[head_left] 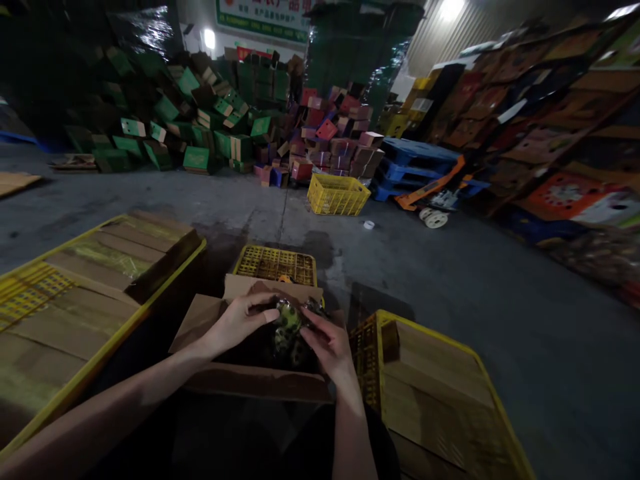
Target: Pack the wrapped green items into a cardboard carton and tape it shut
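An opened cardboard box [260,381] sits in front of me with its flaps spread. Over its opening I have a green, fruit-like item [289,320] in shiny clear plastic; its exact kind is hard to make out. My left hand [240,323] pinches the plastic at the item's upper left, thumb and fingers bent round it. From the other side, my right hand [327,343] closes its fingertips on the item's right edge. Below, dark rounded items [297,353] lie inside the box, mostly in shadow. Another shiny wrapped piece [315,307] shows behind my right fingers.
Cardboard-lined yellow crates flank me, one at left [187,257] and one at right [475,353]. Beyond the box is a yellow crate [275,260]; another yellow crate [339,195] stands farther off. Blue pallets [415,157], an orange pallet jack [430,187] and heaped green boxes [195,159] line the back.
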The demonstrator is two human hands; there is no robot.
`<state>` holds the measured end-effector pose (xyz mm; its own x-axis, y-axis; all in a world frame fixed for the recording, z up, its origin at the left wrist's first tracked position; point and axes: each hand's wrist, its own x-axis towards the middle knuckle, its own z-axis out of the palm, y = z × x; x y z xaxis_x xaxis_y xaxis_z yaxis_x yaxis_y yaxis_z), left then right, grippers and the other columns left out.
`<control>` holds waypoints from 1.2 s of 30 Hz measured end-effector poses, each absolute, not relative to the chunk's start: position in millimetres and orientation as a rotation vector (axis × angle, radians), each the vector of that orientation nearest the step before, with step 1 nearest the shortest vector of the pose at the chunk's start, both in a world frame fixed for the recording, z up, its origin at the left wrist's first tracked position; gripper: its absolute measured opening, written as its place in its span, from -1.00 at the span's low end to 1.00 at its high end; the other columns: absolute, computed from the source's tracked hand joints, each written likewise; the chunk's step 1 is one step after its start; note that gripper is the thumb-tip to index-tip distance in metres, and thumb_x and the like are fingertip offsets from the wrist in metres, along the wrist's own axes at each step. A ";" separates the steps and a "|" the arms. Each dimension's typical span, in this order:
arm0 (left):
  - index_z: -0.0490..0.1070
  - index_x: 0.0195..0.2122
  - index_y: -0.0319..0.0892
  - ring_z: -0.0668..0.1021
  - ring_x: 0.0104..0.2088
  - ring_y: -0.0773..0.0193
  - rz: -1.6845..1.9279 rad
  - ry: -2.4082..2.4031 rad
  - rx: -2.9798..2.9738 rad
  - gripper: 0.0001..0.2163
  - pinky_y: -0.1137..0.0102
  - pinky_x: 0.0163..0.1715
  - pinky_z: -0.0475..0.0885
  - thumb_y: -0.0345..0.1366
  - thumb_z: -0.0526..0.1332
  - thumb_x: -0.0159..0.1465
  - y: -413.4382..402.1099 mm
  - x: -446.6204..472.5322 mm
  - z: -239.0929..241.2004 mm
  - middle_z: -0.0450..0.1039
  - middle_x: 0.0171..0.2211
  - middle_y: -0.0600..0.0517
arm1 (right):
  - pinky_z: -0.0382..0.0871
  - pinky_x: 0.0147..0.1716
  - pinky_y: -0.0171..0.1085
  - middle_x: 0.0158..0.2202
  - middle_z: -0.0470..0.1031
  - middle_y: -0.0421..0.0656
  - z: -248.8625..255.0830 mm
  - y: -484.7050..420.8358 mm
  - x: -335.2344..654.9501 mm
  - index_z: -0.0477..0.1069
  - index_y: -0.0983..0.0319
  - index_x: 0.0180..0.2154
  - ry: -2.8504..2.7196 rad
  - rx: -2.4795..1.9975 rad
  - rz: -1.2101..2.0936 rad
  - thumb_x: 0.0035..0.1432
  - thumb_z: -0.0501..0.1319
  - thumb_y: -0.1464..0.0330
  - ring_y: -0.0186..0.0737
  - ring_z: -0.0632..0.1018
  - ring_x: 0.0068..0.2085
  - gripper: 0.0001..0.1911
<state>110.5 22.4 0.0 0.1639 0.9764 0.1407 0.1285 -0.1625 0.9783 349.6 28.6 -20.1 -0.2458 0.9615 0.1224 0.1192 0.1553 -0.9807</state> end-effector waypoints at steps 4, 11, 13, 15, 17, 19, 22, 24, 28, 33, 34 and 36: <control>0.62 -0.17 -0.21 0.60 -0.20 0.12 1.107 1.164 1.520 -0.68 0.33 -0.15 0.47 -0.05 0.24 0.34 23.5 110.6 -6.7 0.64 -0.23 -0.03 | 0.49 0.12 -0.03 0.09 0.59 -0.11 -24.9 30.7 351.9 0.58 0.08 0.07 -1.550 -1.092 1.169 0.20 0.35 0.18 0.02 0.59 0.12 -0.60; 0.62 -0.16 -0.18 0.58 -0.25 0.11 1.124 1.196 1.405 -0.63 0.35 -0.24 0.45 0.03 0.23 0.32 26.1 113.6 -15.4 0.62 -0.27 -0.03 | 0.53 0.08 -0.02 0.06 0.62 -0.10 -18.0 30.3 351.7 0.61 0.09 0.01 -1.461 -1.149 1.073 0.20 0.33 0.11 0.04 0.61 0.09 -0.62; 0.62 -0.18 -0.20 0.57 -0.28 0.12 1.154 1.195 1.363 -0.61 0.36 -0.27 0.44 0.05 0.25 0.30 26.1 114.9 -15.7 0.61 -0.30 -0.03 | 0.56 0.02 -0.07 0.04 0.63 -0.09 -17.2 30.4 351.9 0.60 0.10 0.03 -1.438 -1.158 1.087 0.19 0.34 0.10 0.03 0.63 0.05 -0.58; 0.61 -0.19 -0.20 0.56 -0.30 0.14 1.174 1.192 1.342 -0.61 0.38 -0.30 0.42 0.06 0.26 0.29 25.8 115.0 -15.6 0.60 -0.32 -0.02 | 0.59 -0.06 -0.11 0.01 0.64 -0.08 -18.5 30.5 351.8 0.56 0.12 0.09 -1.411 -1.141 1.149 0.17 0.36 0.08 0.01 0.65 -0.01 -0.51; 0.60 -0.21 -0.20 0.54 -0.31 0.17 1.187 1.190 1.338 -0.63 0.40 -0.30 0.40 0.04 0.25 0.31 25.2 114.0 -15.1 0.58 -0.32 -0.01 | 0.61 -0.16 -0.16 -0.10 0.68 -0.09 -21.4 30.5 350.8 0.57 0.14 0.07 -1.407 -1.113 1.247 0.14 0.38 0.07 -0.03 0.67 -0.12 -0.50; 0.59 -0.25 -0.20 0.52 -0.33 0.21 1.200 1.189 1.337 -0.64 0.41 -0.31 0.37 0.02 0.24 0.33 24.4 112.8 -14.5 0.56 -0.34 0.00 | 0.59 -0.26 -0.21 -0.24 0.68 -0.12 -24.9 30.6 349.3 0.62 0.17 -0.08 -1.420 -1.114 1.301 0.12 0.39 0.06 -0.08 0.67 -0.24 -0.59; 0.56 -0.27 -0.22 0.49 -0.36 0.26 1.211 1.172 1.293 -0.64 0.43 -0.33 0.35 0.02 0.24 0.34 23.5 112.8 -14.0 0.52 -0.37 0.02 | 0.53 -0.35 -0.27 -0.37 0.63 -0.16 -29.3 31.9 347.8 0.61 0.20 -0.28 -1.430 -1.161 1.253 0.09 0.41 0.08 -0.16 0.62 -0.37 -0.67; 0.55 -0.26 -0.23 0.48 -0.37 0.28 1.204 1.151 1.249 -0.62 0.45 -0.35 0.35 0.03 0.24 0.33 23.7 114.0 -14.9 0.51 -0.38 0.03 | 0.49 -0.39 -0.30 -0.41 0.60 -0.17 -31.0 33.0 347.9 0.59 0.21 -0.32 -1.429 -1.184 1.189 0.07 0.41 0.08 -0.18 0.59 -0.41 -0.67; 0.54 -0.20 -0.25 0.52 -0.35 0.26 1.154 1.147 1.158 -0.58 0.46 -0.39 0.39 0.09 0.27 0.29 25.4 115.2 -18.2 0.54 -0.33 0.00 | 0.42 -0.42 -0.32 -0.49 0.51 -0.22 -30.8 33.3 348.8 0.53 0.20 -0.35 -1.451 -1.203 1.142 0.09 0.40 0.08 -0.21 0.54 -0.45 -0.68; 0.44 0.14 -0.12 0.55 0.05 0.03 1.135 1.091 1.109 -0.50 0.35 -0.19 0.52 0.07 0.28 0.30 21.9 112.4 -15.3 0.52 0.10 -0.12 | 0.39 -0.42 -0.34 -0.48 0.46 -0.24 -31.2 31.8 350.1 0.49 0.19 -0.37 -1.447 -1.160 1.152 0.13 0.37 0.09 -0.25 0.49 -0.45 -0.69; 0.34 0.26 -0.06 0.52 0.14 0.00 1.129 1.039 1.114 -0.45 0.29 -0.10 0.52 0.04 0.30 0.30 20.9 112.1 -14.8 0.46 0.20 -0.12 | 0.40 -0.42 -0.34 -0.46 0.47 -0.23 -32.2 31.8 350.5 0.49 0.19 -0.36 -1.443 -1.160 1.153 0.14 0.37 0.08 -0.25 0.49 -0.44 -0.69; 0.12 0.40 0.02 0.47 0.21 -0.02 1.104 0.915 1.151 -0.27 0.18 0.09 0.46 -0.07 0.38 0.27 20.4 112.2 -15.8 0.36 0.29 -0.14 | 0.40 -0.40 -0.34 -0.43 0.48 -0.23 -34.8 32.1 351.1 0.50 0.19 -0.33 -1.427 -1.165 1.156 0.14 0.37 0.09 -0.26 0.48 -0.42 -0.70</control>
<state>112.2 20.4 -15.8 0.2314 0.9729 -0.0047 -0.1850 0.0487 0.9815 351.1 32.1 -34.8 -0.1181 0.9885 0.0941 0.1137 0.1076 -0.9877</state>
